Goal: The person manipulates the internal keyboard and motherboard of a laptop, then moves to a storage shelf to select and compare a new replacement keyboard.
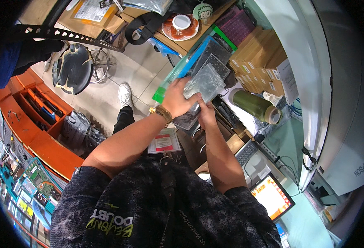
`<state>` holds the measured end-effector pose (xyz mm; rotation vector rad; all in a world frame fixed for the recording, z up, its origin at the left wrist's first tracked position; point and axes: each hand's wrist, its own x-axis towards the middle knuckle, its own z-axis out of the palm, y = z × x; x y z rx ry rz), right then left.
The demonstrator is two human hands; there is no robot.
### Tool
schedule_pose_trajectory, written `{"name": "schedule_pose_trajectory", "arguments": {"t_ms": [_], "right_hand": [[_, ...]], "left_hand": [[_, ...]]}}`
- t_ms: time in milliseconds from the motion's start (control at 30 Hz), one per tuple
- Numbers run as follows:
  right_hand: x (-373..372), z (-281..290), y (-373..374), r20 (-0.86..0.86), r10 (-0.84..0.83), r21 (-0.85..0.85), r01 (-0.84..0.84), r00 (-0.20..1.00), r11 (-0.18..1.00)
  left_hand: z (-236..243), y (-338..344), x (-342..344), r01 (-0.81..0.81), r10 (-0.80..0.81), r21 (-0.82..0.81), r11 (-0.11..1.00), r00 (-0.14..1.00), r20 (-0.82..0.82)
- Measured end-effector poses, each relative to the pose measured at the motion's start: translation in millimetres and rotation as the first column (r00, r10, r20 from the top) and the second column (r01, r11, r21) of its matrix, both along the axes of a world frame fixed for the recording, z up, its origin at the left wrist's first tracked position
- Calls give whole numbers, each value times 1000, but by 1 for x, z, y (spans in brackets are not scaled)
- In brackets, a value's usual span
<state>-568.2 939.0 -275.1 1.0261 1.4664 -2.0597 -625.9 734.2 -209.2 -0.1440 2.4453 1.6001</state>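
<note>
- Closest to the cam is the wearer's own dark speckled shirt (148, 198), with a badge holder (163, 141) hanging at the front, on the body side of the clear packet.
- The clear packet (209, 80) is a flat, see-through, shiny thing held out in front of the chest. Can't really make out what's inside.
- Left hand (177, 99) is about half open, clamped on the packet's left edge, thumb stretched across the near part and fingers up along the side. Fingertips are partly hidden. Gold-coloured bracelet (162, 114) on that wrist.
- Right hand (207, 115) is curled up tighter at the packet's near edge, thumb pointing up at the left one. Most of its fingers are out of sight, so can't tell how they sit underneath.
- So yeah, hands are together, thumb tips pretty much meeting at the near edge.
- Just beyond the packet there's a dark flat piece (211, 59); it overlaps in view, can't tell if they touch.
- Right of the packet: green bottle (250, 105), and past it some cardboard boxes (256, 58).
- Well left of the packet: worn black stool (75, 68) and orange drawer unit (45, 144).
</note>
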Motion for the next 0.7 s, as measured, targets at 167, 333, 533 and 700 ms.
{"name": "schedule_pose_trajectory", "arguments": {"t_ms": [167, 333, 533, 700], "right_hand": [[-3, 4, 7, 62, -116, -134, 123, 991, 983], [0, 6, 5, 79, -187, -139, 197, 979, 970], [2, 3, 21, 200, -148, -171, 183, 969, 968], [1, 13, 22, 182, -178, -259, 222, 967, 940]], "left_hand": [[-1, -18, -3, 119, -122, 53, 991, 991, 60], [-19, -39, -7, -97, 100, -245, 965, 995, -1], [-64, -69, -11, 122, -112, -7, 993, 936, 334], [-67, -72, -17, 192, -185, 23, 981, 902, 390]]}}
